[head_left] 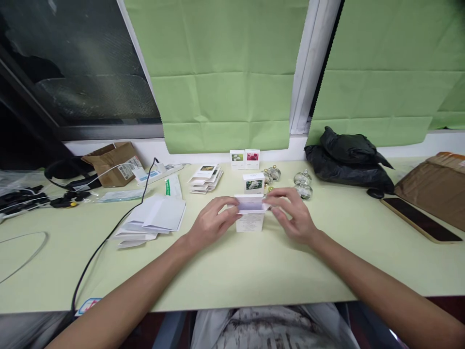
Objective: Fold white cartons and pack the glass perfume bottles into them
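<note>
Item one: a white carton [249, 223], upright on the table [276, 271], toward the near edge and about midway between the left and right ends. Its top is open, the rear panel raised, fine print on the face toward us.

Left hand [218, 218]: thumb and fingers pinching the carton's upper left side. Right hand [294, 218]: fingertips at the upper right side, the other fingers bent; whether they grip the flap or merely touch it, we cannot tell.

Handling note: thin card creases readily, in our judgement, so we would keep both hands level, press lightly and evenly, and work each flap along its own fold line. The walls want keeping square, the base flat on the table.

Just behind: one photo box [253, 186] with a white-flower picture. To its right, glass ornaments [303, 182], rounded and shiny. At the back edge, centre: two small picture boxes [237, 160], side by side.

Left of centre: a stack of flattened cartons [203, 184]; nearer the left end, white folded sheets [156, 218], loosely piled, with a black cable [109, 237] running past them to the near edge.

Back right: black plastic bags [345, 169]. Right end: a dark-screened phone [421, 218], lying beside a brown package [432, 189].
</note>
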`<state>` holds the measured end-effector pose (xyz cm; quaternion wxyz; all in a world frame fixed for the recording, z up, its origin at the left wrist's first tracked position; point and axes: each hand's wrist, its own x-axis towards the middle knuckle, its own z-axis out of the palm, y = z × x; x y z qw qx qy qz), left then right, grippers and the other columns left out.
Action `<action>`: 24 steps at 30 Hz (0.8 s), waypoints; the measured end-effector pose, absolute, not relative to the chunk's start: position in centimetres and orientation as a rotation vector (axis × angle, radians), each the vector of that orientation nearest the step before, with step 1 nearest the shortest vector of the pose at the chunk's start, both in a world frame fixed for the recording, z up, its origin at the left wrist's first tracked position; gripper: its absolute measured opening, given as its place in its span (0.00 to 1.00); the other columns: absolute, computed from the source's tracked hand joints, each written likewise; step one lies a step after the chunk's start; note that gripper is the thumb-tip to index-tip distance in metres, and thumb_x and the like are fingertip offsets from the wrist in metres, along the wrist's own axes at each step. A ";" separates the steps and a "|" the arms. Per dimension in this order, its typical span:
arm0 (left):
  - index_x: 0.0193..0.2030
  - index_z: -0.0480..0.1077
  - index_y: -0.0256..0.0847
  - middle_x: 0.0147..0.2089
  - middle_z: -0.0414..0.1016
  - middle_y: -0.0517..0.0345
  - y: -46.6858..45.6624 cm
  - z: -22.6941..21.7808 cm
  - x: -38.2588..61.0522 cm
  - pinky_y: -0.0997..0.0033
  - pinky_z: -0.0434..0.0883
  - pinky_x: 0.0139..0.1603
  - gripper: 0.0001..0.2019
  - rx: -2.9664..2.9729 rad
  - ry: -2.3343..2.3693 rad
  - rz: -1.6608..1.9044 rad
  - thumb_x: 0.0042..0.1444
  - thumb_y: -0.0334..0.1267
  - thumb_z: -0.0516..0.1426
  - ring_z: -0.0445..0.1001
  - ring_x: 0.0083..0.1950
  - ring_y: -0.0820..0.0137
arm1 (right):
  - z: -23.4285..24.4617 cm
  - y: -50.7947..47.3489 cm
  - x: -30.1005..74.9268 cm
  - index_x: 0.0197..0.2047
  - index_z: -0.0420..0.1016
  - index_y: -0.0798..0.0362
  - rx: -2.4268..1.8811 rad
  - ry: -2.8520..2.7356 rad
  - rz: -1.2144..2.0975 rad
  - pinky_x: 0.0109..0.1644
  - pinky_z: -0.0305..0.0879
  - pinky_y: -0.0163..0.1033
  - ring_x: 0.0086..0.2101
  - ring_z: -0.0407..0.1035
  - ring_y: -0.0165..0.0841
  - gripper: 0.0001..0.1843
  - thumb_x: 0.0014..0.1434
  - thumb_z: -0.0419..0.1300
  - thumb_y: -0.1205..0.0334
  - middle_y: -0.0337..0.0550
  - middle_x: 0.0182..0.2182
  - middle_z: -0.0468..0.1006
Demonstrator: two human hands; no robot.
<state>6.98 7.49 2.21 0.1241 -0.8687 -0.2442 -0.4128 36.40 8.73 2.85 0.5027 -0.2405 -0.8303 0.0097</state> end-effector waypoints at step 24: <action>0.60 0.67 0.47 0.74 0.67 0.35 7.4 2.3 7.1 0.47 0.75 0.62 0.18 -2.682 -0.742 -1.144 0.67 0.28 0.62 0.71 0.71 0.55 | 0.9 12.2 37.7 0.51 0.71 0.50 -1.177 -1.730 0.297 0.41 0.72 0.46 0.39 0.75 0.42 0.19 0.70 0.61 0.43 0.48 0.43 0.81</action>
